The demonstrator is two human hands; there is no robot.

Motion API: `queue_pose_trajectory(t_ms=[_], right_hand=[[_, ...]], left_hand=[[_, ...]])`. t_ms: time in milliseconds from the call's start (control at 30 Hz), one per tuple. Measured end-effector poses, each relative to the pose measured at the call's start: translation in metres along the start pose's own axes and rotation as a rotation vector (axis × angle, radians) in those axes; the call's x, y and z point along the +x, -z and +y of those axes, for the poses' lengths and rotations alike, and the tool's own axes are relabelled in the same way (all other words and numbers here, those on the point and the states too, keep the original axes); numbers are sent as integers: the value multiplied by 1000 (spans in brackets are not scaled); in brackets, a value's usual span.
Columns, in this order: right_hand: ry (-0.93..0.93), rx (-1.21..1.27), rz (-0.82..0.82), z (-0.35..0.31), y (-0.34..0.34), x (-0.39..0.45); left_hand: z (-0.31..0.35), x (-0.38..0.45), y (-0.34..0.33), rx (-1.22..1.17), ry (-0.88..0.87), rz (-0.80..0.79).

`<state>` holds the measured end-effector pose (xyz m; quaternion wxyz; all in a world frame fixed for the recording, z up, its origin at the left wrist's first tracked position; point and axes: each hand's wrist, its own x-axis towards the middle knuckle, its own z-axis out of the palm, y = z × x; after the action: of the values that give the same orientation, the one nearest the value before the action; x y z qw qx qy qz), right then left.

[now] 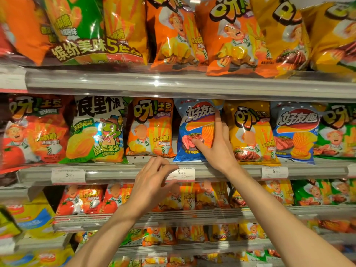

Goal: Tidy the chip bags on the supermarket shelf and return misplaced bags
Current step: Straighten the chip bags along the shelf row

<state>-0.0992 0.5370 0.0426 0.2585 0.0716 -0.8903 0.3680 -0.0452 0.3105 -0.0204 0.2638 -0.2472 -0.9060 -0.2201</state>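
On the middle shelf [123, 173] the bags stand upright in one row. At the far left there is a red tomato bag [32, 130], and beside it a green and white bag [96, 130] with a cartoon figure. Next stands an orange bag [151, 127].

The left hand [154, 182] is in front of the shelf edge, just below the orange bag. Its fingers are loosely bent and hold nothing; the fingertips are near the white price label [183, 173] with "5.90", but whether they touch it cannot be told.

To the right of the orange bag stands the blue chip bag [194, 130], between the orange bag and a yellow bag [252, 132]. The right hand [215, 145] holds this blue bag at its right side: the thumb presses on the front, near the picture of meat, and the forefinger goes up along the right edge of the bag. The other fingers are hidden behind it.

After the yellow bag comes a second blue bag [296, 132] of the same kind, and then a green bag [337, 130] at the right border.

The shelf above carries bigger orange and yellow bags.
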Motion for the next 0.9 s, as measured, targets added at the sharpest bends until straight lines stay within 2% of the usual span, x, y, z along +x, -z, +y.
queue_pose_trajectory(t_ms=[167, 333, 467, 600, 733, 900], right_hand=[[30, 21, 34, -4, 3, -30], [-36, -83, -63, -1, 5, -85], [-2, -169, -35, 9, -8, -128], [-75, -145, -73, 25, -18, -172], [-199, -191, -186, 41, -9, -207], [-301, -172, -173, 60, 14, -225]], left_hand=[[-4, -7, -2, -80, -24, -8], [-5, -30, -2, -240, -21, 93], [-4, -49, -4, -229, 38, 148], [0, -68, -12, -228, 84, 192], [7, -89, -19, -291, 180, 137], [22, -111, -27, -329, 321, 58]])
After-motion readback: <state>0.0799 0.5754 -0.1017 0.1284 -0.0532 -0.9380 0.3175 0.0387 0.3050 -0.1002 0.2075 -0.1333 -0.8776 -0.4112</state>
